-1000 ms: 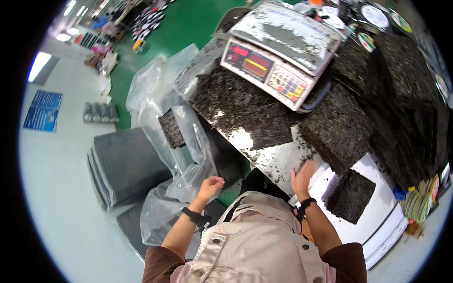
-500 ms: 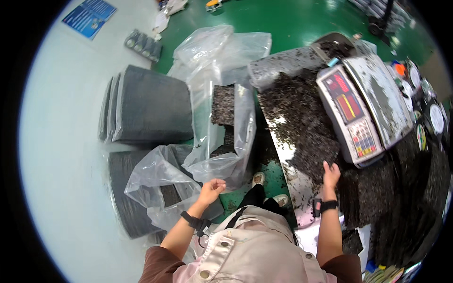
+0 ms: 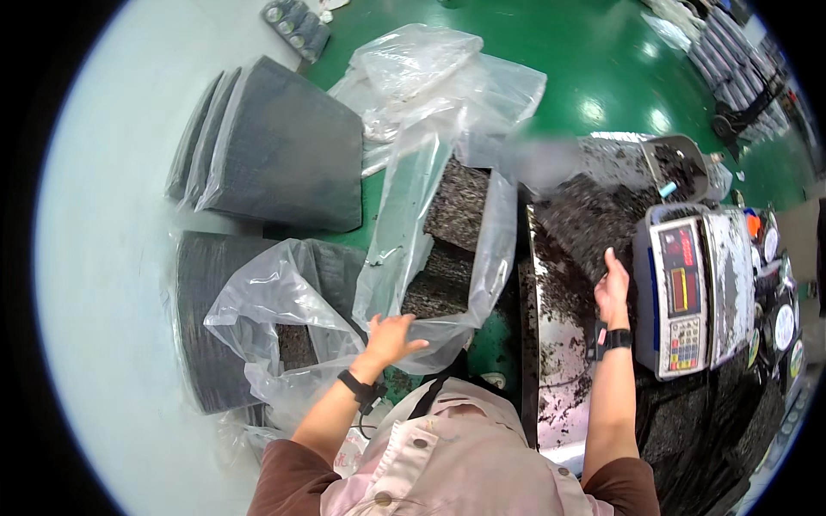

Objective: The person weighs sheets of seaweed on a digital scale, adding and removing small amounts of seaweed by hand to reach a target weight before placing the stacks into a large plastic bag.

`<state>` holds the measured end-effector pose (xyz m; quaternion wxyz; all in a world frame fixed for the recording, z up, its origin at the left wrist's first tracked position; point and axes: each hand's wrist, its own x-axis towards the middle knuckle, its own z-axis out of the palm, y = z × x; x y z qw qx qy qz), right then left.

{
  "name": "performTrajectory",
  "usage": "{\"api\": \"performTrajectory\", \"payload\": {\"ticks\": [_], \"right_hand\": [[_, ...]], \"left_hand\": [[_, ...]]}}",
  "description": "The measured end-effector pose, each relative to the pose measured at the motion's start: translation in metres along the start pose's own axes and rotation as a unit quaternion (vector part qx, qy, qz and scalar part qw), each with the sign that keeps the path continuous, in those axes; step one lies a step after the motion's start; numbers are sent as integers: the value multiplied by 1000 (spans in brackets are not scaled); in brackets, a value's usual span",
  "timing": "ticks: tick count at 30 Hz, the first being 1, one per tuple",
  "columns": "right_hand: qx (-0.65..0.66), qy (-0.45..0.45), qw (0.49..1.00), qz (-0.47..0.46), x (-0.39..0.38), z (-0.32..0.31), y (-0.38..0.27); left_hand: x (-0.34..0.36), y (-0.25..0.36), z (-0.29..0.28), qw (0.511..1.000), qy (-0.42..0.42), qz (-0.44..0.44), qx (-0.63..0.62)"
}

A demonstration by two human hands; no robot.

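My right hand (image 3: pixel 612 291) grips the lower edge of a dark stack of dried seaweed sheets (image 3: pixel 589 219), smeared by motion above the table. My left hand (image 3: pixel 391 339) is open, its fingers spread at the near rim of a clear plastic bag (image 3: pixel 495 288). I cannot tell whether it touches the film. Inside that bag, dark seaweed sheets (image 3: pixel 456 202) lie in piles. A second clear bag (image 3: pixel 249 301), left of my left hand, also has dark sheets (image 3: pixel 297 346) in it.
A digital scale (image 3: pixel 684 292) stands right of my right hand, beside a grey scoop-like bin (image 3: pixel 675 168) of crumbs. Crumbs litter the white table (image 3: pixel 564 404). Large grey wrapped packs (image 3: pixel 288 146) stand at left. More seaweed stacks (image 3: pixel 680 430) lie near right.
The view has shifted. My right hand has moved away from me with the seaweed sheets, raising them off the table. My left hand's fingers have spread at the bag's rim.
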<state>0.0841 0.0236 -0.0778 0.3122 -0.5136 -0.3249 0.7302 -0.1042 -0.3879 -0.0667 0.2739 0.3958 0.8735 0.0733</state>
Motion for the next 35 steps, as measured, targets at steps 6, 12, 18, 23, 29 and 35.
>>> {"api": "performTrajectory", "payload": {"ticks": [6, 12, 18, 23, 29, 35], "right_hand": [[19, 116, 991, -68, 67, 43, 14], [-271, -250, 926, -76, -11, 150, 98], [-380, -159, 900, 146, 48, 170, 213], [-293, -42, 952, 81, 78, 187, 219], [-224, -133, 953, 156, 95, 175, 219], [-372, -125, 919, 43, 87, 186, 227]], "left_hand": [[5, -2, -8, 993, -38, 78, -77], [11, 7, 15, 978, -64, 186, -76], [0, 18, 9, 964, -101, 214, -119], [5, 25, 0, 962, -94, 206, -152], [19, 31, -10, 961, -55, 186, -197], [19, 37, 5, 956, -102, 221, -163]]}}
